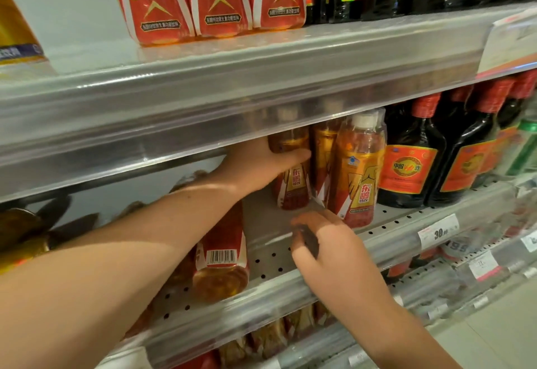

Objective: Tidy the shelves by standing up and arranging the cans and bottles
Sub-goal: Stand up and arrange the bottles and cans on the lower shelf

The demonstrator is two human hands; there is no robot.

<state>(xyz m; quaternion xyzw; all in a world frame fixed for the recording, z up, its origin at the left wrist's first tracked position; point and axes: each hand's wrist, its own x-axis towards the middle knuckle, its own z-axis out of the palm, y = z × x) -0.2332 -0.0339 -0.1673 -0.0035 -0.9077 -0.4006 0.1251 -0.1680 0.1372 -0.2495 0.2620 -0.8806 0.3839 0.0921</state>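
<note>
My left hand reaches under the upper shelf's lip and grips an upright amber drink bottle with a red and gold label on the middle shelf. Right of it stand two more of these bottles; the nearer one has a white cap. Another such bottle lies on its side below my left forearm, base and barcode toward me. My right hand is low over the shelf's front, fingers curled round a small dark object that I cannot identify.
Dark bottles with red labels and caps fill the shelf's right side. More fallen bottles lie at far left, blurred. The upper shelf carries red-gold bottles and dark bottles. A price tag hangs on the rail.
</note>
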